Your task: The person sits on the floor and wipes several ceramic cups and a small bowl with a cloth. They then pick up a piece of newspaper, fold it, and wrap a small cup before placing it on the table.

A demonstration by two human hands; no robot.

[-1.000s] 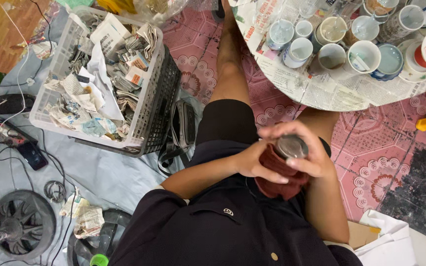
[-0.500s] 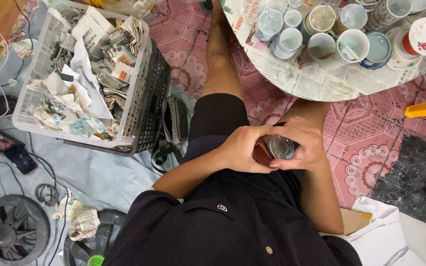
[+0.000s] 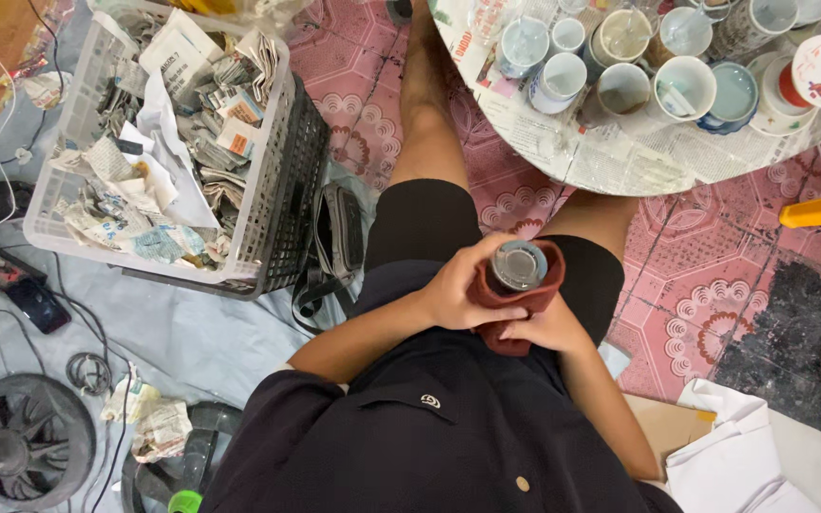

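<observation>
The person sits on the floor with a small clear glass cup (image 3: 517, 266) held over the lap, wrapped in a dark red soft cloth (image 3: 510, 309); the cup's open mouth faces up toward the camera. The left hand (image 3: 458, 290) is clenched around the side of the cup through the cloth; the right hand (image 3: 544, 331) supports it from below, its grip closed on the bunched cloth under the cup.

In my judgement the cup is light, stiff and fragile, and bare glass can be slippery; the cloth is soft and gives a better hold; the safest place to take it is around the wall, not on the thin rim.

Just ahead of the knees stands a round desk covered with newspaper (image 3: 620, 161), carrying many cups and small bowls (image 3: 681, 87) close together; to the left a white plastic basket full of crumpled paper scraps (image 3: 159, 152) rests on the floor, with a black fan part (image 3: 26, 442) lower down.
</observation>
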